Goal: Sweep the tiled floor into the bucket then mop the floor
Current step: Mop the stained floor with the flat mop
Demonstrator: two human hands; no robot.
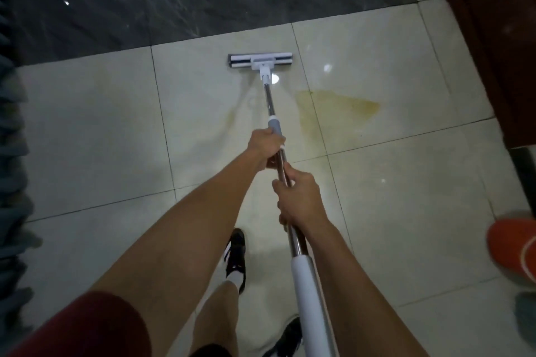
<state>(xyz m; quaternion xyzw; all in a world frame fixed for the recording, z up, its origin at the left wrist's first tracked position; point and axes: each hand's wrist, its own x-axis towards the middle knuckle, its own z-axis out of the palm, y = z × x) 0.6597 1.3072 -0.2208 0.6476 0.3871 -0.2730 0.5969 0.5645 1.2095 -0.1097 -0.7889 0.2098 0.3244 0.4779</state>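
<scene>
White plastic covers the near end of the mop (271, 113) handle, then comes bare shiny metal. Your right hand (300, 200) is curled around that metal, and your left hand (265, 148) grips it further up, just below a grey sleeve. Far ahead the flat white head lies on the pale tiled floor (406, 182), near a yellowish wet stain (336, 107).

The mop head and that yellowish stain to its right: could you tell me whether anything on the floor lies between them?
Nothing visible does. Only bare pale tile separates the mop head from the yellowish stain.
</scene>
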